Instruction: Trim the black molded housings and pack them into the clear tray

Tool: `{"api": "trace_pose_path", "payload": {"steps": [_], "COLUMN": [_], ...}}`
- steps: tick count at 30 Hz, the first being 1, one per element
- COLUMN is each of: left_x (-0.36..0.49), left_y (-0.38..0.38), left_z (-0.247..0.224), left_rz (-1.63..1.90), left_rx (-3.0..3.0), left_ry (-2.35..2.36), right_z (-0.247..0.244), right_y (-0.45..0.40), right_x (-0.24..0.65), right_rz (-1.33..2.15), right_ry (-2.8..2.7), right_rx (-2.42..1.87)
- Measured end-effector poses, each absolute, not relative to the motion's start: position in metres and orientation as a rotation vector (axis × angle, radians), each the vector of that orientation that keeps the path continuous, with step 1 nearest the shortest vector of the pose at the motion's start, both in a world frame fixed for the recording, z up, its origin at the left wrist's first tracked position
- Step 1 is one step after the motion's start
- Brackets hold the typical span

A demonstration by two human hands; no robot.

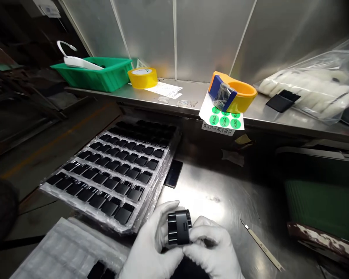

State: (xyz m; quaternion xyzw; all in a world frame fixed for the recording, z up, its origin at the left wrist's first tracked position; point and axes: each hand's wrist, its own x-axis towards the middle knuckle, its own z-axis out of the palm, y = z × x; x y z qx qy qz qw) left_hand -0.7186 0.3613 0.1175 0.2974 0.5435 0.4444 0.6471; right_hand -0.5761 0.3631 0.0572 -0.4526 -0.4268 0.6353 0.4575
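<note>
Both of my hands wear white gloves and meet at the bottom centre. My left hand and my right hand together grip a small stack of black square parts, held edge-up between the fingertips. Just to the left lies a clear blister tray filled with rows of several matching black square parts. A single loose black part lies flat on the steel table beside the tray's right edge.
An empty clear tray sits at bottom left. A thin scalpel-like blade lies right of my hands. On the back shelf: a green bin, yellow tape roll, orange tape dispenser, RoHS sticker sheet, plastic bag.
</note>
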Motion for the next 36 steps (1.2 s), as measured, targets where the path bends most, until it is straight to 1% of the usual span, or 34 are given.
{"api": "trace_pose_path", "payload": {"steps": [4,7,11,14,17,21,24,26,28,31,34,36], "left_x": [-0.710,-0.705,-0.698,-0.693,-0.689,-0.691,-0.701,-0.707,-0.711,-0.707,-0.699,-0.695], "left_y": [0.351,0.349,0.350,0.350,0.349,0.347,0.348,0.349,0.350,0.352,0.354,0.354], "left_z": [0.119,0.121,0.127,0.130,0.131,0.130,0.122,0.113,0.104,0.097,0.096,0.093], "left_rz": [1.043,0.979,0.927,0.920,0.992,1.058,1.096,1.108,1.075,0.985,0.934,0.944], "left_rx": [0.652,0.682,0.752,0.837,0.874,0.916,1.179,1.377,1.392,1.040,0.652,0.463], "left_ry": [1.208,1.327,1.417,1.412,1.393,1.375,1.345,1.325,1.324,1.285,1.055,0.872], "right_z": [0.059,0.058,0.050,0.050,0.060,0.076,0.077,0.072,0.068,0.065,0.067,0.070], "right_y": [0.365,0.364,0.360,0.357,0.356,0.355,0.354,0.354,0.356,0.356,0.352,0.347], "right_x": [-0.566,-0.559,-0.554,-0.550,-0.546,-0.543,-0.545,-0.547,-0.549,-0.548,-0.548,-0.549], "right_rz": [1.583,1.639,1.615,1.630,1.678,1.871,2.085,2.132,2.100,1.875,1.581,1.413], "right_ry": [-1.074,-1.099,-1.113,-1.104,-1.085,-0.821,-0.586,-0.521,-0.538,-0.735,-1.072,-1.251], "right_rx": [-1.055,-1.010,-0.936,-0.954,-0.995,-0.929,-0.782,-0.745,-0.801,-1.049,-1.282,-1.296]}}
